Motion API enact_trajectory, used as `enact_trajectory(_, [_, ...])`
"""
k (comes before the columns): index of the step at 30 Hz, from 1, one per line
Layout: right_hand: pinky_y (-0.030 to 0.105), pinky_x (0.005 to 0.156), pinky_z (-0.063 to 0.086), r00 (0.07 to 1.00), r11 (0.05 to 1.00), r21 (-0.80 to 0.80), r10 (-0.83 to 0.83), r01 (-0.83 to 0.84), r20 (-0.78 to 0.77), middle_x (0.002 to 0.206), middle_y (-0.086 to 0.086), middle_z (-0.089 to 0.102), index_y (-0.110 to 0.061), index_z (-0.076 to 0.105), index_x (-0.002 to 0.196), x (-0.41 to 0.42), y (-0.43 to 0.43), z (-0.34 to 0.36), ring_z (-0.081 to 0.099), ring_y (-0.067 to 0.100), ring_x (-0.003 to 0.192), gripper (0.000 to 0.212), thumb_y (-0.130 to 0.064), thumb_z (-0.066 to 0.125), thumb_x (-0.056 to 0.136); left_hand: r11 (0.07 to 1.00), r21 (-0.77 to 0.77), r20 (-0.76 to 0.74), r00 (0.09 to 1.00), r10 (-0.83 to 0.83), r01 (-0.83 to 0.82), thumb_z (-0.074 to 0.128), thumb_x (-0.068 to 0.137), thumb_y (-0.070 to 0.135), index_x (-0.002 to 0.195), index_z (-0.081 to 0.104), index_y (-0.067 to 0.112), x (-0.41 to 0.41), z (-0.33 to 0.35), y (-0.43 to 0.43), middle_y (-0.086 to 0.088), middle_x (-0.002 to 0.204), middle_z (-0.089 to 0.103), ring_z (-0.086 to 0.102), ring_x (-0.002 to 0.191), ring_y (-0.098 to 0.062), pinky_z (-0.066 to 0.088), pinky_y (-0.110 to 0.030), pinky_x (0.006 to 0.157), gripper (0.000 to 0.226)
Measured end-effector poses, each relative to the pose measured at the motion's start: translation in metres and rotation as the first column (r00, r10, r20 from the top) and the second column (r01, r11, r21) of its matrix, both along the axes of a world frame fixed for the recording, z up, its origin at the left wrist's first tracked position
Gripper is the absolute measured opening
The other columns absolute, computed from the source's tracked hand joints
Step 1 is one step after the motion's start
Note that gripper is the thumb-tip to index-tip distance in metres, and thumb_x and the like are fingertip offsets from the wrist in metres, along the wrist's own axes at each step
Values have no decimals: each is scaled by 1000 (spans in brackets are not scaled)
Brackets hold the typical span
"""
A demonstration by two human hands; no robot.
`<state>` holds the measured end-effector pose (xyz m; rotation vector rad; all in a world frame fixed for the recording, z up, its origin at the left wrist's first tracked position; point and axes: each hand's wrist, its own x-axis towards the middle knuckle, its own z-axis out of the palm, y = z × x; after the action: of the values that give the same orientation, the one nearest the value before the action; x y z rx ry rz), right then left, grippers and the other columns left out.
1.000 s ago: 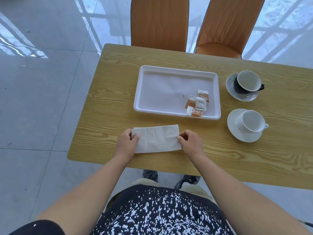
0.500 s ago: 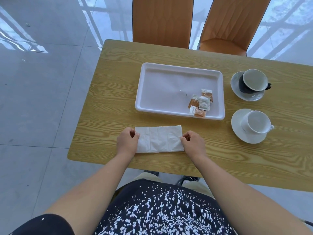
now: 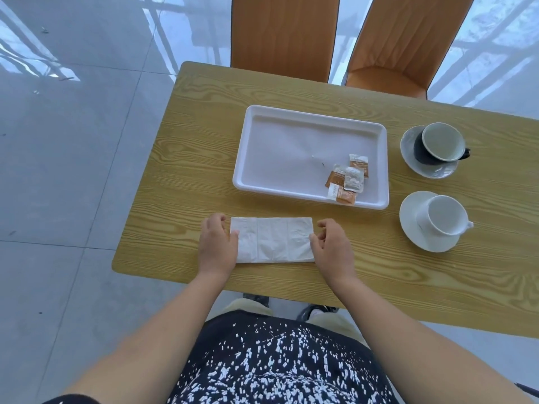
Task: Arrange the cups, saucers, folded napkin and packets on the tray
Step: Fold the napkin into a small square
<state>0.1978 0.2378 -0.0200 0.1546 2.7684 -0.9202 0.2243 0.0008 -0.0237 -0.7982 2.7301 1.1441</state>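
Observation:
A white folded napkin [image 3: 272, 240] lies flat on the wooden table near its front edge. My left hand [image 3: 217, 246] holds its left end, thumb on top. My right hand [image 3: 332, 249] pinches its right end with curled fingers. Behind the napkin sits the white tray [image 3: 280, 141], with several small packets [image 3: 347, 177] in its front right corner. To the right of the tray a black cup [image 3: 440, 144] stands on a grey saucer [image 3: 428, 172]. In front of that, a white cup [image 3: 440, 215] stands on a white saucer [image 3: 412, 228].
Two orange chairs [image 3: 284, 36] stand behind the far table edge. The table's left edge [image 3: 145, 182] drops off to a grey tiled floor. Bare wood lies left of the tray and right of the napkin.
Both hands stay at the napkin's ends. The napkin has been squared up and now lies straighter and flatter. The view has shifted slightly.

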Motion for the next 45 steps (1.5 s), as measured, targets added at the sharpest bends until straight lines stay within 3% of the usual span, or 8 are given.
enact_trajectory(4, [35, 83, 53, 925, 948, 161, 308, -276, -225, 111, 13, 58, -3, 59, 119, 4, -26, 0, 57, 26, 96, 32, -11, 66, 89, 909, -222, -164, 905, -392, 353, 60, 91, 3, 116, 63, 3, 4, -1, 15, -11, 111, 59, 55, 103, -27, 50, -42, 90, 25])
enact_trajectory(8, [48, 106, 43, 883, 878, 271, 444, -394, -155, 135, 17, 53, -5, 56, 130, 0, -49, -14, 51, 35, 125, 44, -15, 64, 89, 735, -351, -95, 759, -644, 580, 57, 92, 0, 127, 60, -4, 3, -19, 31, -23, 135, 56, 54, 124, -40, 45, -54, 103, 35])
enact_trajectory(13, [48, 124, 6, 870, 846, 283, 488, -452, -66, 163, 10, 25, -8, 32, 153, -4, -50, -40, 16, 28, 153, 57, -31, 42, 102, 705, -374, 7, 762, -647, 602, 48, 101, 26, 144, 48, 5, 5, -34, 32, -14, 154, 42, 35, 145, -33, 31, -54, 117, 49])
enact_trajectory(29, [49, 123, 0, 847, 708, 505, 523, -493, 94, 167, 8, -5, -8, 1, 158, -1, 1, -51, -4, 23, 155, 88, -68, 13, 95, 572, -434, 284, 708, -646, 696, 15, 96, 65, 157, -4, 9, 22, -51, -29, -5, 167, -9, -10, 153, -18, -10, -42, 123, 85])
enact_trajectory(34, [45, 124, -3, 829, 686, 501, 543, -528, 130, 167, 8, -10, -9, -5, 158, -3, 11, -46, -10, 21, 154, 93, -74, 9, 93, 573, -430, 295, 708, -641, 698, 11, 95, 70, 158, -5, 12, 31, -47, -50, -2, 167, -10, -12, 153, -14, -12, -41, 122, 86])
enact_trajectory(37, [46, 125, 4, 844, 722, 465, 525, -511, 112, 167, 7, -2, -10, 0, 159, -4, 8, -36, -2, 22, 155, 92, -73, 17, 93, 592, -394, 284, 706, -649, 703, 10, 93, 71, 158, -7, 14, 29, -44, -51, 2, 166, -15, -19, 151, -11, -16, -40, 121, 88])
enact_trajectory(42, [46, 106, 44, 849, 812, 370, 518, -450, -104, 139, 13, 54, -4, 48, 141, -22, 1, -15, 51, 31, 129, 60, -42, 51, 94, 816, -198, 71, 839, -540, 542, 25, 96, 58, 158, 9, 13, 27, -26, -31, 2, 167, 0, -7, 153, -11, -5, -46, 123, 78])
enact_trajectory(45, [43, 91, 52, 834, 807, 365, 537, -464, -129, 125, 11, 61, -5, 58, 129, -38, -5, -7, 58, 31, 113, 45, -29, 64, 91, 769, -291, -10, 802, -597, 569, 34, 98, 47, 156, 18, 6, 37, -18, 2, -8, 166, 12, 7, 154, -23, 7, -51, 123, 72])
